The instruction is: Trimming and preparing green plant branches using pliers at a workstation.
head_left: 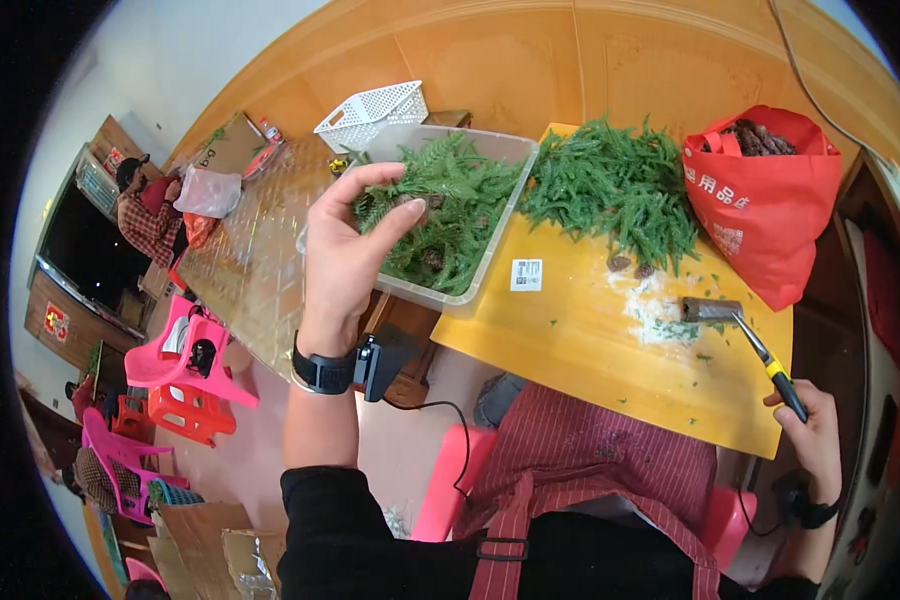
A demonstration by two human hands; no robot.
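Note:
My left hand (pixel 350 240) is raised over the near-left corner of a clear plastic bin (pixel 450 295), pinching a green fern sprig with a small pine cone (pixel 395 205) at its fingertips. The bin holds a pile of green sprigs (pixel 460 215). My right hand (pixel 815 425) grips the yellow-and-black handle of a hammer (pixel 735 320), whose metal head rests on the yellow table (pixel 570 340) beside white crumbs. A loose heap of green sprigs (pixel 615 185) lies on the table's far side, with two pine cones (pixel 630 267) at its near edge.
A red bag (pixel 770 210) holding brown pine cones stands at the table's right. A white lattice basket (pixel 372 113) sits behind the bin. Pink and orange plastic stools (pixel 185 375) stand on the floor at left, where another person (pixel 150 215) sits by a clear-topped table.

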